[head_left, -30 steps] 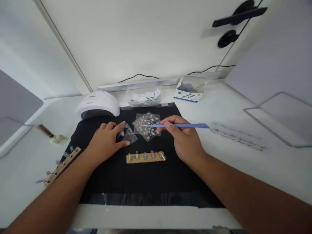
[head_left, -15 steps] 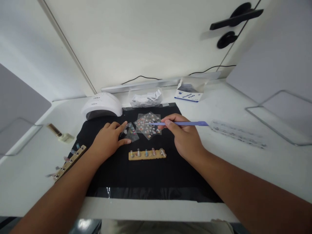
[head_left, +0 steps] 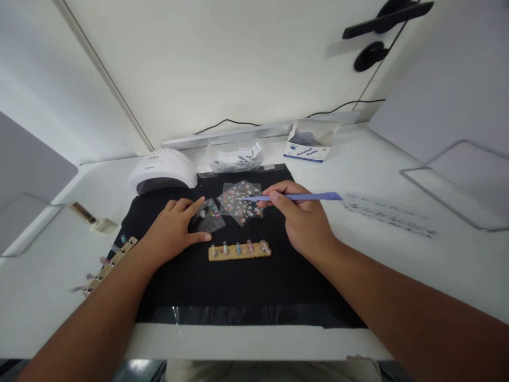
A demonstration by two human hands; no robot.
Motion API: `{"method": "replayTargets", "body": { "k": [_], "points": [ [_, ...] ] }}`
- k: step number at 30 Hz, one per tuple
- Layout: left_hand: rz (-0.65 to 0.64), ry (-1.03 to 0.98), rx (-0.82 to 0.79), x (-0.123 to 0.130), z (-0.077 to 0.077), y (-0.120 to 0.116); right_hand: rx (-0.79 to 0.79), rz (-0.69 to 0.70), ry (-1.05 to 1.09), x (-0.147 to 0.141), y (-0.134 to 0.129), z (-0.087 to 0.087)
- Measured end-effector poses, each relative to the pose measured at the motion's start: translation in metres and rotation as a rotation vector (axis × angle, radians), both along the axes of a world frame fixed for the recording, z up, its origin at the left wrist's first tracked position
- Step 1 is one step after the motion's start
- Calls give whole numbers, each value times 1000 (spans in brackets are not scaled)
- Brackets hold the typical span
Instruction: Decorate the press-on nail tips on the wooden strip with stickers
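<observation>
Head cam: R hand (head_left: pixel 300 215) has a purple tool (head_left: pixel 314 196) pinched btwn thumb & fingers, rest of fingers curled under. Tool's long axis runs L–R, approx. horiz. across the view; thin pale tip points L, over the fanned pile of clear sticker sheets (head_left: pixel 241 204); flat wide end points R, out past the hand. Can't tell if tip touches the top sheet.

L hand (head_left: pixel 172 228) grasps nothing: palm down, thumb & index spread at the L side of a small clear sheet (head_left: pixel 211 215) w/ coloured bits; that sheet lies just L of the pile, set at a slant.

Nearer the person, a tan strip (head_left: pixel 244 253) w/ 5 nail tips lies on the black mat (head_left: pixel 242 286), long axis L–R, R end a touch farther away. Tips point mostly away from the person; the R-most leans L. 2nd tan strip (head_left: pixel 115 261) beyond the L forearm runs diag., its tips pointing out L.

Writing: box (head_left: pixel 305 150) at back of the worktop (head_left: pixel 377 154) reads "Alcohol Pads" in blue, w/ CE mark & small round logo. White lamp (head_left: pixel 165 163), back L, has dark lettering, too blurred to read. Print on sachets in the clear tub (head_left: pixel 236 161) btwn them: too small. Bottle (head_left: pixel 104 225) far L lies w/ its gold-brown cap pointing away & L; no label legible.
</observation>
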State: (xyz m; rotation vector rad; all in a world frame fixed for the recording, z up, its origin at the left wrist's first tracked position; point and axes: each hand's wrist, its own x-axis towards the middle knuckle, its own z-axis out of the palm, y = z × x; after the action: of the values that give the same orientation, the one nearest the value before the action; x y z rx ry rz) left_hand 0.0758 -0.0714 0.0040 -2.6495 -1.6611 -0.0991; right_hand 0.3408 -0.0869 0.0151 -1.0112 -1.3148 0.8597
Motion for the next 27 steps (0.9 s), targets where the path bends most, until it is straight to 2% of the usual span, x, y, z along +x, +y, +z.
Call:
{"method": "replayTargets", "body": {
  "k": [8,17,20,23,25,27],
  "points": [
    [-9,-40,-1,2,0,0,-4,18,29,-2,-2,-1],
    [-51,-234,46,2,-5,-2,92,86,123,2,0,-11],
    [-55,-311,82,3,-3,-2,142,172,166,2,-3,-10],
    [-60,-381,122,5,2,-6,226,353,219,0,-10,-4],
    [-74,-420,148,8,6,-12,288,441,194,-3,-16,1],
    [-117,-450,172,12,10,-20,343,470,113,-5,-23,5]
  ]
}}
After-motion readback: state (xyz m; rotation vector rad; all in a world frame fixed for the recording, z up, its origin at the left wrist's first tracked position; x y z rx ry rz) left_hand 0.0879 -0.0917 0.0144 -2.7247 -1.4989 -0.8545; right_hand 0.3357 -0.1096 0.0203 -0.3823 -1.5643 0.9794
